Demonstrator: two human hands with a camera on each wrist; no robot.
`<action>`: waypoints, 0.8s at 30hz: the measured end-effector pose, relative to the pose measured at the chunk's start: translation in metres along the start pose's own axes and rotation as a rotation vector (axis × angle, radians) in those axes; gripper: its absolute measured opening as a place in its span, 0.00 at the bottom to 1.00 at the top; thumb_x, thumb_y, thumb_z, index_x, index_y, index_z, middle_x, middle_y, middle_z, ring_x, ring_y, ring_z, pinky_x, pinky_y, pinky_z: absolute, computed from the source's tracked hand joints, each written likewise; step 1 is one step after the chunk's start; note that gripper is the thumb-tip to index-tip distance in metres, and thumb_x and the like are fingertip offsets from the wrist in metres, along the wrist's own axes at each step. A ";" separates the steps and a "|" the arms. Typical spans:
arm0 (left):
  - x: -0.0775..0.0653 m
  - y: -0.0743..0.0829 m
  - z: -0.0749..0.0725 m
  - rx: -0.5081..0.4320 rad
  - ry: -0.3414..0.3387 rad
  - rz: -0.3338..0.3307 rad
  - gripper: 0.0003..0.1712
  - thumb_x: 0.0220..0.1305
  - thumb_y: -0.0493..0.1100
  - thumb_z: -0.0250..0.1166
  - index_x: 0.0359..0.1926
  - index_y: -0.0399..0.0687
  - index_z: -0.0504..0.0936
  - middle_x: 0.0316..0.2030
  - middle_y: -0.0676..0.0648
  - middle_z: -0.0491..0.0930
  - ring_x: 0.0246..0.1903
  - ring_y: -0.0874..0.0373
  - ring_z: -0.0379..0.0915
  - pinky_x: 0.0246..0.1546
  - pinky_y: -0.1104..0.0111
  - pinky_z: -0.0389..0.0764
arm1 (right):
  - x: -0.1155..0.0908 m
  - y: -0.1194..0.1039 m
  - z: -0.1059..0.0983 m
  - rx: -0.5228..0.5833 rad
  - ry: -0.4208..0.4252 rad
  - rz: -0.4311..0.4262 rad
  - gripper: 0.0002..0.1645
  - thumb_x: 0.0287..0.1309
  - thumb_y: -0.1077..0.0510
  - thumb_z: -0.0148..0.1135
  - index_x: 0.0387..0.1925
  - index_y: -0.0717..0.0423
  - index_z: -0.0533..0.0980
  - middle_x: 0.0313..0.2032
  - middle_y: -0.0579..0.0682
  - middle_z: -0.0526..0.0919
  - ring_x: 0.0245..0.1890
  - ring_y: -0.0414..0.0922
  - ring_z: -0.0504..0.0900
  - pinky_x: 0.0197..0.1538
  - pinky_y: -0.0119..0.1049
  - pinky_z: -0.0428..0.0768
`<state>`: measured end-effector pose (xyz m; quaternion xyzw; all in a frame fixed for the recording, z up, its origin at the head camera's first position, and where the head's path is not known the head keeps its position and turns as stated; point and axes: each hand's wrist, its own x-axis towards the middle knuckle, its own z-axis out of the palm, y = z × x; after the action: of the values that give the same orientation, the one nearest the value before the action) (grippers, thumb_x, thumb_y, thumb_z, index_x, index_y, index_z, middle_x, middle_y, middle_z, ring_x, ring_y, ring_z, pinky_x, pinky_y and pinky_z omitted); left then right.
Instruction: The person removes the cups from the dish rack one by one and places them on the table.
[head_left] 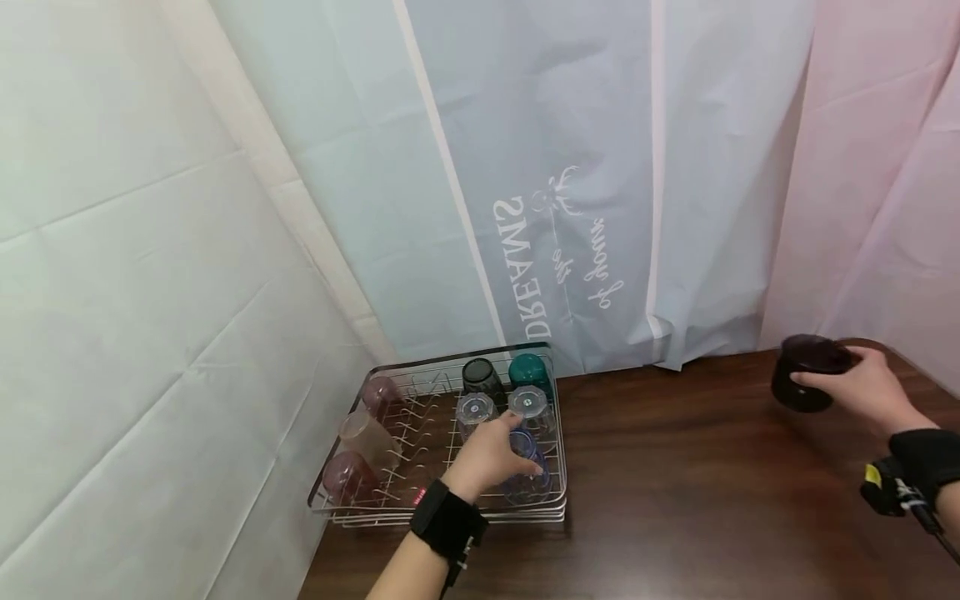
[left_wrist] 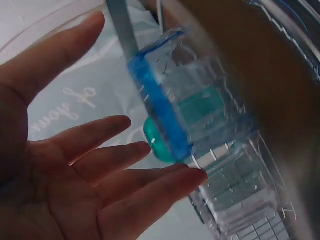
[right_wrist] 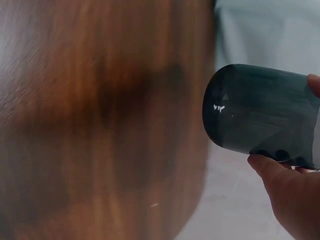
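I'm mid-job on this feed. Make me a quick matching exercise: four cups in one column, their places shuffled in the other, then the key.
Cups
1. Dark cup
2. Teal cup
3. Blue-rimmed clear cup
4. Frosted cup

Places
A. Between two pinkish cups
B. Near right corner of the wire rack, by the left hand
C. Gripped by the right hand
D. Far right corner of the rack

Pairs: 1-C, 2-D, 3-B, 4-A

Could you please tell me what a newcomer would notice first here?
Probably the dark cup in the right hand, near the right end of the table. Then the wire rack of cups to the left, with the left hand over it. Behind, mirrored white lettering marks the curtain.
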<state>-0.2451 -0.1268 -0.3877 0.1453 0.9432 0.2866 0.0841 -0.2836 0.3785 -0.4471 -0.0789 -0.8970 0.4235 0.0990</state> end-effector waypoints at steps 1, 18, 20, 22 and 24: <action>0.000 0.001 0.003 0.011 0.000 -0.003 0.46 0.52 0.43 0.82 0.71 0.38 0.73 0.73 0.35 0.64 0.68 0.36 0.65 0.58 0.49 0.77 | -0.001 0.010 0.003 -0.001 0.021 0.039 0.57 0.69 0.49 0.62 0.70 0.88 0.42 0.62 0.90 0.51 0.56 0.84 0.59 0.51 0.72 0.71; 0.005 0.002 0.006 0.028 0.004 -0.009 0.38 0.49 0.27 0.79 0.65 0.35 0.79 0.59 0.33 0.80 0.26 0.55 0.69 0.24 0.66 0.65 | 0.047 0.122 0.033 0.010 0.086 0.142 0.68 0.65 0.39 0.65 0.76 0.77 0.34 0.73 0.82 0.34 0.65 0.84 0.49 0.58 0.77 0.61; 0.005 0.002 0.005 0.025 0.006 -0.005 0.38 0.49 0.27 0.79 0.65 0.34 0.79 0.59 0.34 0.79 0.26 0.55 0.69 0.24 0.66 0.65 | 0.044 0.114 0.032 0.015 0.083 0.141 0.70 0.64 0.37 0.66 0.76 0.77 0.34 0.73 0.81 0.33 0.66 0.83 0.48 0.59 0.77 0.60; 0.004 0.001 0.003 0.015 0.011 0.000 0.38 0.49 0.27 0.79 0.65 0.34 0.79 0.60 0.33 0.79 0.24 0.56 0.67 0.23 0.66 0.65 | 0.043 0.107 0.031 0.008 0.081 0.146 0.69 0.64 0.36 0.65 0.76 0.77 0.34 0.73 0.81 0.34 0.66 0.83 0.48 0.59 0.77 0.60; 0.003 -0.001 0.003 0.005 0.017 0.002 0.38 0.49 0.27 0.79 0.64 0.34 0.79 0.61 0.33 0.78 0.22 0.56 0.66 0.22 0.67 0.65 | 0.045 0.110 0.032 0.012 0.082 0.145 0.72 0.62 0.34 0.66 0.76 0.77 0.35 0.73 0.81 0.34 0.66 0.83 0.47 0.59 0.77 0.59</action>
<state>-0.2474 -0.1251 -0.3908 0.1438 0.9445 0.2855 0.0752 -0.3289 0.4339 -0.5475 -0.1604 -0.8815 0.4315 0.1051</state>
